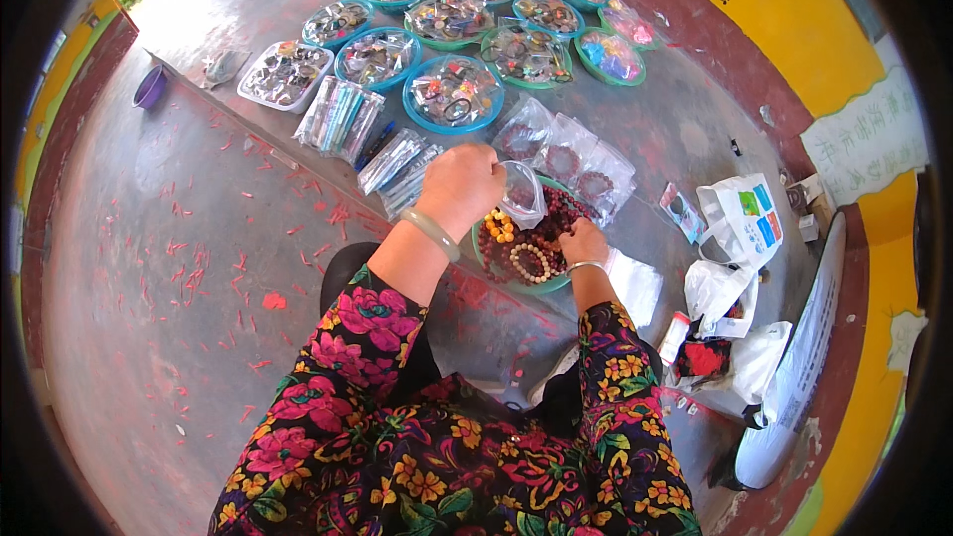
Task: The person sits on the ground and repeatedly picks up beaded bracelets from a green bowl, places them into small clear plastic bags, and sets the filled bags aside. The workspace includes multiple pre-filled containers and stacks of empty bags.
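Left fingers (493,173) pinch a clear bag (522,199) over the green bowl (544,287); right fingers (570,240) sit among its dark red beads (548,228), their grip hidden. Likely a picking-out step, it next calls for holding the bag steady. Beyond the fingers, filled basins (437,125) stand on the grey floor (149,278); rightward rises a yellow wall (804,10).

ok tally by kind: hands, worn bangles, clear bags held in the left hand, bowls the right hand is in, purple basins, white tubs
Hands: 2, left hand and right hand
Worn bangles: 2, pale bangle and silvery bangle
Held clear bag: 1
Green bowl: 1
Purple basin: 1
White tub: 1
Total: 8
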`<state>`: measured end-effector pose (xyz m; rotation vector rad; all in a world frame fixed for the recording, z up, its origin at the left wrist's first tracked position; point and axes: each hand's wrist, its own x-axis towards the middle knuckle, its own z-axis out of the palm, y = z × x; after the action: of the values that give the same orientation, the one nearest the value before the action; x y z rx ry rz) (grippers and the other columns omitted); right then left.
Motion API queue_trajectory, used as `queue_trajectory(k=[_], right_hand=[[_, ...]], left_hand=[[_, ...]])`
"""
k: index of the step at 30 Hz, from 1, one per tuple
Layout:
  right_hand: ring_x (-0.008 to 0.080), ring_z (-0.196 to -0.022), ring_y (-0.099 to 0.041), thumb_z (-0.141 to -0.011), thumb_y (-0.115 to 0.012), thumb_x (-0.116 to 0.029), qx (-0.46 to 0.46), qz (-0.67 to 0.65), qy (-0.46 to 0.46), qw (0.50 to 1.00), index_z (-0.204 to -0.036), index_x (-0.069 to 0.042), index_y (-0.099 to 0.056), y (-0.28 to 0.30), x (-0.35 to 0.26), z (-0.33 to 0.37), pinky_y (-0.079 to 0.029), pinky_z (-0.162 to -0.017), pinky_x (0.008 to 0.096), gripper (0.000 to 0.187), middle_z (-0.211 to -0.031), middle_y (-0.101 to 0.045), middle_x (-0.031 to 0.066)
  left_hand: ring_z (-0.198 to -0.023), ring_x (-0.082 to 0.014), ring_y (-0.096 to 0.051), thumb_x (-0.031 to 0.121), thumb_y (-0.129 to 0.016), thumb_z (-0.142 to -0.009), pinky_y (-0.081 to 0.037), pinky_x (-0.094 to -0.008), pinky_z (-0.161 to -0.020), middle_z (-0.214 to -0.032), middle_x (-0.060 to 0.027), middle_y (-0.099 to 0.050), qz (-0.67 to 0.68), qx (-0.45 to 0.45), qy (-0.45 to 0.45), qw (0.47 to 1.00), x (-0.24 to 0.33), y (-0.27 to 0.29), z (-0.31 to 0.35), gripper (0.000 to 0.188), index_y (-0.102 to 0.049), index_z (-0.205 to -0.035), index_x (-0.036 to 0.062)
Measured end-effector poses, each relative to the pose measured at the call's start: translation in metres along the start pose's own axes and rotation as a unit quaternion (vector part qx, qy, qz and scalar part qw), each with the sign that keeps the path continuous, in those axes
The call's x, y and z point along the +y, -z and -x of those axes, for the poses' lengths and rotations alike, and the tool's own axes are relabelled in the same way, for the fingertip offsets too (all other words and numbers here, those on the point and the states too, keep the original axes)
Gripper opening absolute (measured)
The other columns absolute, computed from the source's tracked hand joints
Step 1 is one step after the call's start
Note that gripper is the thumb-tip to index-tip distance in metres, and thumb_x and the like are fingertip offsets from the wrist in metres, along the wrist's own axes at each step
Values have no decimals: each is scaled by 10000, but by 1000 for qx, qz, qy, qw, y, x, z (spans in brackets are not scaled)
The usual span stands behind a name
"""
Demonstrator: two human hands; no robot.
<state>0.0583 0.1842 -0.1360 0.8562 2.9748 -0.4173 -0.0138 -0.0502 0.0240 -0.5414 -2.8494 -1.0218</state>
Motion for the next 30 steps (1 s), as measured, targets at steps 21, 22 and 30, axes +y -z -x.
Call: queue_trajectory(k=[21, 22, 30], right_hand=[[53, -704, -535, -772, -596, -12, -24, -518, 152, 842, -914, 6, -594, 186, -30, 67, -447, -630, 198, 143, -798, -597, 5], [52, -702, -532, -767, -599, -15, -22, -502, 163, 849, -906, 6, -595, 183, -29, 67, -447, -626, 198, 140, -794, -596, 4], [78, -683, -571, -741, -612, -70, -56, -361, 206, 908, -896, -15, -607, 171, -37, 68, -466, -611, 222, 164, -788, -624, 39]], left_hand=[[-780, -373, -587, 214, -539, -734, -468, -434, -726, -786, -204, -608, 25, -137, -8, 990, 31, -47, 15, 222, -638, -755, 16], [-793, -378, -588, 205, -537, -737, -466, -434, -734, -805, -218, -606, 28, -150, -15, 988, 32, -47, 14, 228, -639, -772, 4], [-763, -371, -592, 209, -563, -711, -470, -418, -717, -766, -225, -602, 110, -139, -38, 983, 31, -55, 11, 222, -645, -755, 8]])
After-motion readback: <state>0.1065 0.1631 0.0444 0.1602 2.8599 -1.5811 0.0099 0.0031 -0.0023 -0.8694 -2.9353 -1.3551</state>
